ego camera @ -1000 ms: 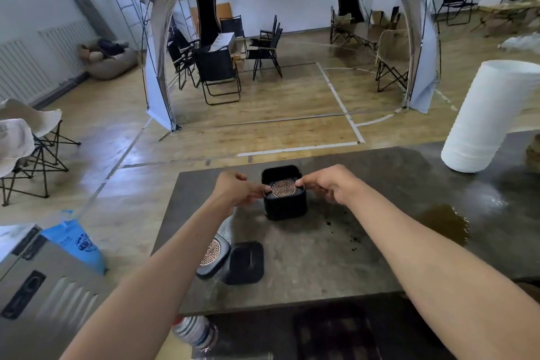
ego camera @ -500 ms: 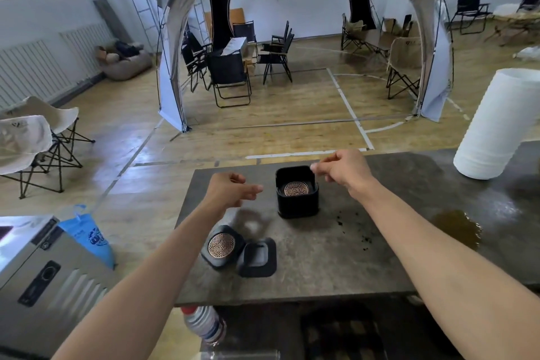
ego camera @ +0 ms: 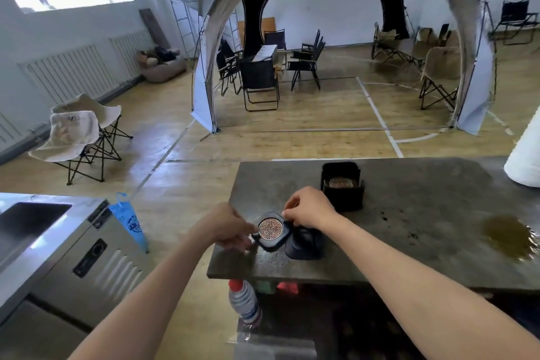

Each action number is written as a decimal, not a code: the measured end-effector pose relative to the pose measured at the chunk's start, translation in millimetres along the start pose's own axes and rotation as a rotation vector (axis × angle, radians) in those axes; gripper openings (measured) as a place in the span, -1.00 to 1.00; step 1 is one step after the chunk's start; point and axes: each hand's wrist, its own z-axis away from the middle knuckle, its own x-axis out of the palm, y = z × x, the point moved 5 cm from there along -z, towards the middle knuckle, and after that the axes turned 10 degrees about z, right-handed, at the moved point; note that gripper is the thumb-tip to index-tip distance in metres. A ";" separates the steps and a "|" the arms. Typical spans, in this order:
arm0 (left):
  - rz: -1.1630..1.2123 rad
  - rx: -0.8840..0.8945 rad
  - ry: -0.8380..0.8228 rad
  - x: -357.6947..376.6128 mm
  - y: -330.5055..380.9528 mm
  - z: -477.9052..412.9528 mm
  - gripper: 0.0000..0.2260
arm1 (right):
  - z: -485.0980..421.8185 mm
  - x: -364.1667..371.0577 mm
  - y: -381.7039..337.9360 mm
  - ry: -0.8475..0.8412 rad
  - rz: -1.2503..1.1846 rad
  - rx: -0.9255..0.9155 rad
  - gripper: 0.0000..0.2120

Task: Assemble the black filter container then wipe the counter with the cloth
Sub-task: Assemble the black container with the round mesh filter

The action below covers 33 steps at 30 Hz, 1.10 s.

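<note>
Head cam, the only view: the person stands at a dark stone counter (ego camera: 409, 213) w/ both arms out. The left hand (ego camera: 225, 228) and right hand (ego camera: 309, 210) are both on a black filter piece (ego camera: 271, 231) near the front left edge. It has a round copper mesh face up, and it sits tilted, one side lifted. Left fingers pinch its left rim, closed on it. Right fingertips pinch the far right rim, closed on it too. Just beside it on the right lies a black lid (ego camera: 304, 242), partly under the right wrist. Further back stands the black filter container (ego camera: 342, 190), open on top w/ another mesh disc inside, apart from the hands. A brown puddle (ego camera: 508, 237) and dark crumbs (ego camera: 397, 222) are on the right part of the counter, and a white paper roll (ego camera: 523, 155) stands at the far right edge. No cloth in sight. A bottle (ego camera: 244, 301) sits below the counter. I think the filter piece is light, hard and stiff, prob. smooth plastic, so a bit slippy. Best held by the black rim on two sides, not by the thin mesh, which looks easy to dent. Seems like it goes into the container next, kept flat so it drops in straight.
</note>
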 end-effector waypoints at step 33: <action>0.398 0.204 0.088 89.4 138.3 -73.2 -0.66 | -10.6 -112.2 137.3 0.026 -0.600 0.454 -0.85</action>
